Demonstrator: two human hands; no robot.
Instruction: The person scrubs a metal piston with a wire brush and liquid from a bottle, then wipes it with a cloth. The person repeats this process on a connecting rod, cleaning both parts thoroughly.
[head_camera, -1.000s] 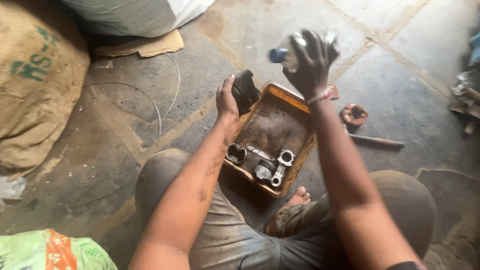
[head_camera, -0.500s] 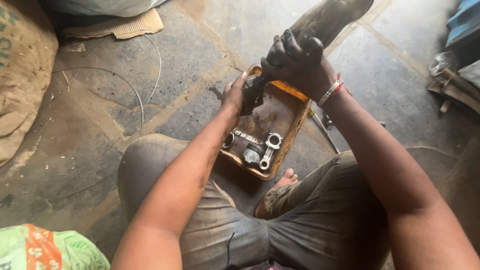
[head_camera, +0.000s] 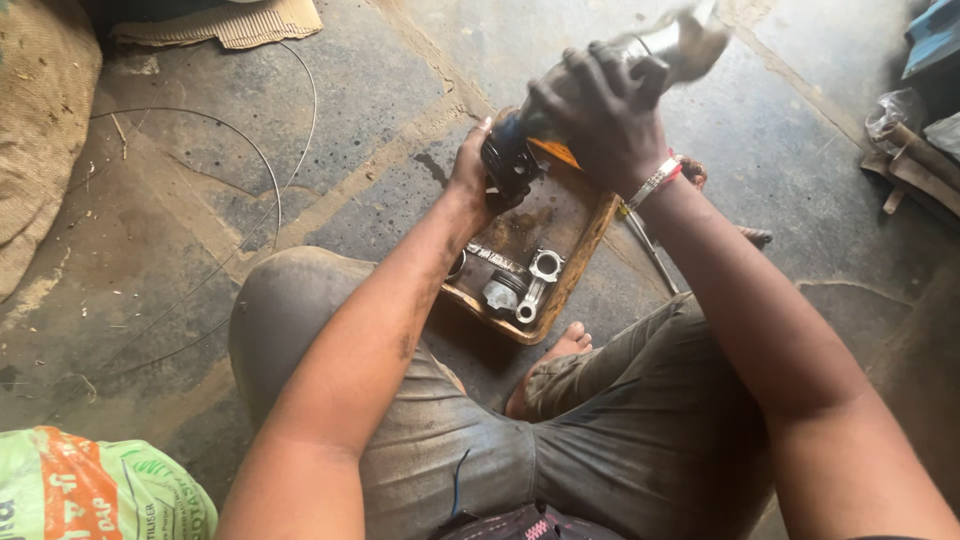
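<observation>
My left hand (head_camera: 468, 178) grips a black, oily engine part (head_camera: 505, 160) and holds it above the far end of a rusty orange tray (head_camera: 585, 250). My right hand (head_camera: 600, 115), smeared with black grease, is wrapped around a tilted plastic bottle (head_camera: 675, 45). The bottle's blue-capped end points down at the part and touches it or nearly so; its body is blurred. In the tray's near end lie a metal connecting rod (head_camera: 535, 282), a piston (head_camera: 500, 295) and a small ring-shaped part (head_camera: 457, 266).
I sit on a stained concrete floor, knees either side of the tray, a bare foot (head_camera: 560, 350) just below it. A burlap sack (head_camera: 40, 130) stands left, a green sack (head_camera: 90, 490) bottom left, thin wire loops (head_camera: 270, 170), a metal rod (head_camera: 650, 255), clutter (head_camera: 900, 140) far right.
My right hand came down from above the tray and tipped the bottle's capped end onto the black part. My left hand kept hold of the part, shifting it slightly up and right.
</observation>
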